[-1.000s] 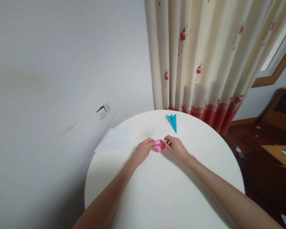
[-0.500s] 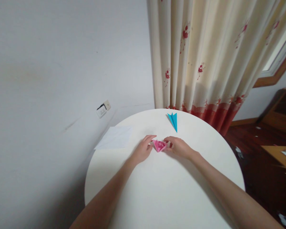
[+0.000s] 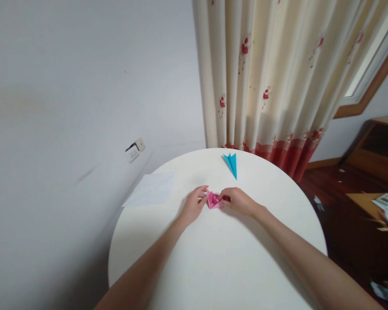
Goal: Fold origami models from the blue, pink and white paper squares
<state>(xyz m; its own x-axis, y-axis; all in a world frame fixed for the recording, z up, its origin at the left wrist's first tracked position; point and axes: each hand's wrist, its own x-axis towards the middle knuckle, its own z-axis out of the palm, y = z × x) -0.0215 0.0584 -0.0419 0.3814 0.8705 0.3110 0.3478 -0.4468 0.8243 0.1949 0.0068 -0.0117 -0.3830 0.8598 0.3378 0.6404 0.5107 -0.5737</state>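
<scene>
A small pink folded paper (image 3: pixel 214 200) rests on the round white table (image 3: pixel 220 258), pinched from both sides. My left hand (image 3: pixel 194 206) grips its left edge with fingertips and thumb. My right hand (image 3: pixel 239 201) holds its right edge, fingers curled over the paper. A blue folded paper shape (image 3: pixel 231 163), pointed toward me, lies beyond the hands near the table's far edge.
A white paper sheet (image 3: pixel 150 189) lies at the table's far left, overhanging the rim. A cream curtain with red flowers (image 3: pixel 271 77) hangs behind. A wall socket (image 3: pixel 133 150) is at the left. Wooden furniture and paper scraps are on the dark floor at the right.
The pink paper has gone from a flat diamond to a narrower, raised shape as both hands pressed closer together on it. The view shifted slightly.
</scene>
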